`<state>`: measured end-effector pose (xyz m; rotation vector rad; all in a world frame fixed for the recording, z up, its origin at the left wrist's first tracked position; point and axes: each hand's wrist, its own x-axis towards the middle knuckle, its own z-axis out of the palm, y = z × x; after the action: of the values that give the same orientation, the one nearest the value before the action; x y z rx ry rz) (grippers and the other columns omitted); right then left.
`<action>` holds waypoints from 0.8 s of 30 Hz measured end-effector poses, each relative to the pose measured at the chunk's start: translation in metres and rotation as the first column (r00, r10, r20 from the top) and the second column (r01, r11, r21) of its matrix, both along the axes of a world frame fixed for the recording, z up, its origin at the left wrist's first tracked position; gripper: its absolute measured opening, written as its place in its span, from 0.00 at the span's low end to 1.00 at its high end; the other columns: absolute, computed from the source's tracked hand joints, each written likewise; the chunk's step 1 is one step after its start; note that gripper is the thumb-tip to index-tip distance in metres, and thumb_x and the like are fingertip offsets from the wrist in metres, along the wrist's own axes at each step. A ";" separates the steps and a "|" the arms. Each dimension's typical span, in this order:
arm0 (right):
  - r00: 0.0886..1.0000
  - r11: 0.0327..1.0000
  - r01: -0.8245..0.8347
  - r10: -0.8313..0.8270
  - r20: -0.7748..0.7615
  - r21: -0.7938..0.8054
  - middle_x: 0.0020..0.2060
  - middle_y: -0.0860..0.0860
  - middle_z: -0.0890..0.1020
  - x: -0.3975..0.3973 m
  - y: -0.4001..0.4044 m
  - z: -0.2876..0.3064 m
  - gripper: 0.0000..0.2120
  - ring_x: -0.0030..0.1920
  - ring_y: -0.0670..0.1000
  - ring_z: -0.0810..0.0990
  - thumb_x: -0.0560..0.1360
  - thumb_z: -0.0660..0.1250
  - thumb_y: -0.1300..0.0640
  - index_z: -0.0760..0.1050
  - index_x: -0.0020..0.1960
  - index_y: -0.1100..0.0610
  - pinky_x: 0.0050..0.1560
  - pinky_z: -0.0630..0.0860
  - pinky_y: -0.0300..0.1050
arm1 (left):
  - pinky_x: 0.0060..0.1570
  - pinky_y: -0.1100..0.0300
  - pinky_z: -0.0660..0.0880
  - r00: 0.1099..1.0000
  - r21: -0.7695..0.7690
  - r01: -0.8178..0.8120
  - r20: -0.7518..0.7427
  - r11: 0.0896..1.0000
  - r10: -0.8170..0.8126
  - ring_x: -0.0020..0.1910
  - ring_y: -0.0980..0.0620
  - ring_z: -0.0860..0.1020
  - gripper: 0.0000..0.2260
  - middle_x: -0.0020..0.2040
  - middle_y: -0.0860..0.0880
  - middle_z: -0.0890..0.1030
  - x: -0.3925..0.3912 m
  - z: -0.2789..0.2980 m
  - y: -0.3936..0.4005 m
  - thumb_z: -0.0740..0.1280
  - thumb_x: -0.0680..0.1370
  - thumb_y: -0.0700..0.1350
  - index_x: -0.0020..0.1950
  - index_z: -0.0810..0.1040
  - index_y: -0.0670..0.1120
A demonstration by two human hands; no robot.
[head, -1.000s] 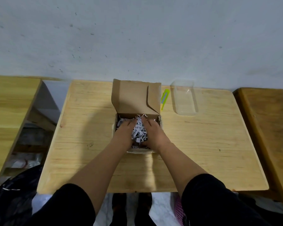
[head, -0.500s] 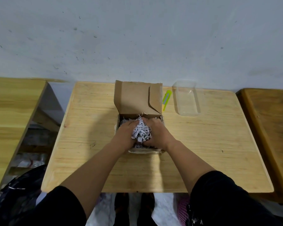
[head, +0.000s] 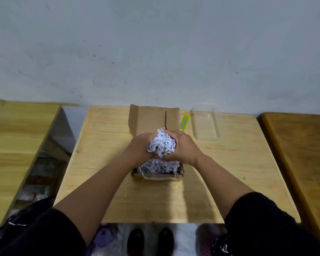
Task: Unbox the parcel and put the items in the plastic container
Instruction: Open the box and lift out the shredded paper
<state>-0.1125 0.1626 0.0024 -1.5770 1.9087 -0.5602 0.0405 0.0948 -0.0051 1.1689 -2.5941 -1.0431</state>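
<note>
**Box open, filler coming out, no items visible yet**

Grip: left hand [head: 139,146] and right hand [head: 183,147] cupped against each other, fingers curled round a wad of shredded paper [head: 162,145], pressing it between the palms. Wad is held above the box [head: 156,174], clear of the rest of the fill.

Relative to the grip:
- Directly under it: box body, with more shred [head: 159,167] inside, some strands hanging over the near rim.
- Just behind it: box lid [head: 151,119], flipped up and back toward the wall.
- Behind and right of it, near: yellow-green cutter [head: 184,122] lying flat on the table [head: 229,172], just beside the lid.
- Further right of that: clear plastic container [head: 205,124], open side up, nothing in it that I can see.

Progress, as I read it:
- Done: parcel opened, lid back.
- In hand: clearing packing fill.
- Left: everything that counts. Items not seen; either under the remaining shred or wrapped inside the wad, can't tell which. Nothing transferred to the container.

Next probably needs the wad set aside or picked apart, then a dig through the lower fill. Risk: loose shred scattering over the table, or a small item going out with it.
</note>
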 end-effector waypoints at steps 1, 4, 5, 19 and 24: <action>1.000 1.000 -0.009 0.010 0.005 -0.026 0.52 0.57 0.79 0.001 0.001 0.007 0.35 0.54 0.55 0.75 0.60 0.79 0.57 0.72 0.65 0.53 0.54 0.70 0.43 | 0.61 0.58 0.65 1.000 -0.014 0.003 -0.014 1.000 -0.004 0.65 0.44 0.71 0.33 0.65 0.41 0.75 0.000 0.004 0.000 0.75 0.67 0.43 0.70 0.68 0.43; 1.000 0.999 -0.008 0.008 -0.011 -0.049 0.55 0.57 0.79 0.001 0.004 0.022 0.36 0.58 0.55 0.75 0.60 0.78 0.58 0.71 0.66 0.54 0.56 0.69 0.41 | 0.67 0.58 0.62 1.000 -0.018 -0.014 -0.007 1.000 0.013 0.69 0.46 0.67 0.35 0.69 0.44 0.71 0.001 0.009 -0.003 0.75 0.68 0.45 0.72 0.64 0.46; 1.000 0.999 -0.001 0.000 -0.020 -0.042 0.58 0.57 0.78 0.000 0.004 0.026 0.38 0.60 0.55 0.73 0.60 0.78 0.58 0.69 0.68 0.54 0.58 0.67 0.40 | 0.70 0.56 0.60 1.000 -0.012 -0.017 0.006 1.000 0.017 0.70 0.46 0.66 0.36 0.71 0.45 0.70 0.001 0.012 -0.004 0.75 0.68 0.46 0.73 0.63 0.47; 0.997 0.984 0.035 -0.046 -0.057 -0.174 0.54 0.56 0.78 0.003 0.002 0.098 0.36 0.56 0.54 0.76 0.58 0.79 0.58 0.72 0.65 0.52 0.57 0.71 0.44 | 0.69 0.55 0.59 1.000 -0.141 0.019 -0.010 0.990 -0.020 0.71 0.46 0.64 0.36 0.72 0.46 0.68 0.003 0.087 -0.014 0.74 0.69 0.47 0.73 0.62 0.49; 0.995 0.975 0.040 -0.059 -0.084 -0.219 0.57 0.57 0.78 0.005 -0.001 0.122 0.38 0.58 0.54 0.75 0.59 0.79 0.59 0.70 0.67 0.53 0.54 0.66 0.37 | 0.66 0.59 0.62 0.999 -0.202 0.032 -0.017 0.979 -0.037 0.70 0.46 0.67 0.35 0.71 0.45 0.69 0.006 0.117 -0.018 0.75 0.69 0.46 0.73 0.64 0.48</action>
<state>-0.1079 0.1620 0.1242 -1.7200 2.0152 -0.7522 0.0462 0.0768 0.1120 1.0629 -2.6383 -0.7703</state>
